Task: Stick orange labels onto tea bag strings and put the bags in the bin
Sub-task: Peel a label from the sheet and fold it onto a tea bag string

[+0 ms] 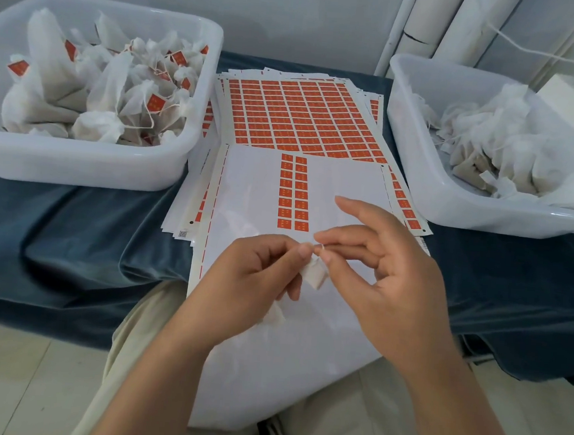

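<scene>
Left grip (257,270): thumb and forefinger pinch the top of a small white tea bag (315,276), the other fingers curled under it.
Right grip (387,273): thumb and forefinger nip the thin string (321,249) just beside the left fingertips; the remaining fingers are spread.
Tea bag: held in the air above the near edge of the bench, over the label sheet; no orange label shows on its string.
Label sheet (294,192): middle of the bench, mostly stripped, two short columns of orange labels left; its near end hangs over the bench edge onto the person's lap.
Full sheets (304,115): stacked behind it, toward the far edge.
Left bin (76,166): far left corner, holds bags with orange labels.
Right bin (467,217): far right corner, holds bags with no labels showing.
Step, as I judge it: freeing the string before a label is peeled.
Risk: the string is fine and could slip from the pinch.
Risk: a peeled label may cling to a fingertip or fold crooked.
Risk: the overhanging sheet could slide off the lap when a label is pulled.
Risk: the bag could be dropped into the wrong bin.
</scene>
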A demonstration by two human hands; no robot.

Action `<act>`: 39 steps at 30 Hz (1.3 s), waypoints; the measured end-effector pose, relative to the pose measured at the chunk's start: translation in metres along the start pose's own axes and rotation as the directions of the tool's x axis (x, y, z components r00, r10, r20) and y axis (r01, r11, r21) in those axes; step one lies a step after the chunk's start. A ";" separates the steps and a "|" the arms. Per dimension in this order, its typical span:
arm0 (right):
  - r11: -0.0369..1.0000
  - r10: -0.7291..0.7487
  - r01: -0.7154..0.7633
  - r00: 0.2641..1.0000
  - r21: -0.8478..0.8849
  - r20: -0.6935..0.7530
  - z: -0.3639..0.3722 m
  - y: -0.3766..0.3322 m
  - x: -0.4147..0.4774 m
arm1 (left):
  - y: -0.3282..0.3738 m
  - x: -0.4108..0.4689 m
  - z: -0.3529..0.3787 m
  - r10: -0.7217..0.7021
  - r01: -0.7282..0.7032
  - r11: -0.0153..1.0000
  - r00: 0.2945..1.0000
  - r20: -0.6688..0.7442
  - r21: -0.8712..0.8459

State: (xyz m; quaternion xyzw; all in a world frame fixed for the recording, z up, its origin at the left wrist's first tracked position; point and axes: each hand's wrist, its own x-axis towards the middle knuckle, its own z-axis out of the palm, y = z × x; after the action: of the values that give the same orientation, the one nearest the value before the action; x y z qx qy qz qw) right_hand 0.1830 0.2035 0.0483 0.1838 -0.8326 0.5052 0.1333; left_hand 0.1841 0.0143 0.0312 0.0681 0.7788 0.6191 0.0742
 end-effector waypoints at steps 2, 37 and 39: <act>1.000 -0.001 0.001 1.000 0.001 -0.002 0.000 0.001 0.000 | 0.001 -0.001 0.000 -0.003 0.003 0.999 1.000 0.004 0.037; 0.933 0.188 -0.181 0.982 0.310 0.007 0.012 0.006 0.004 | -0.013 -0.004 -0.011 -0.189 0.191 0.933 0.981 0.037 -0.306; 0.875 0.341 -0.338 0.938 0.347 0.056 0.014 0.005 0.000 | -0.012 -0.006 -0.009 -0.178 0.171 0.945 0.984 0.003 -0.280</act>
State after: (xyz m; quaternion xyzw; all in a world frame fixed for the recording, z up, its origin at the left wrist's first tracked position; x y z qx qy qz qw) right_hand 0.1801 0.1932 0.0382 0.0539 -0.7475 0.6620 0.0107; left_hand 0.1876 0.0018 0.0215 -0.0193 0.6874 0.7145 0.1287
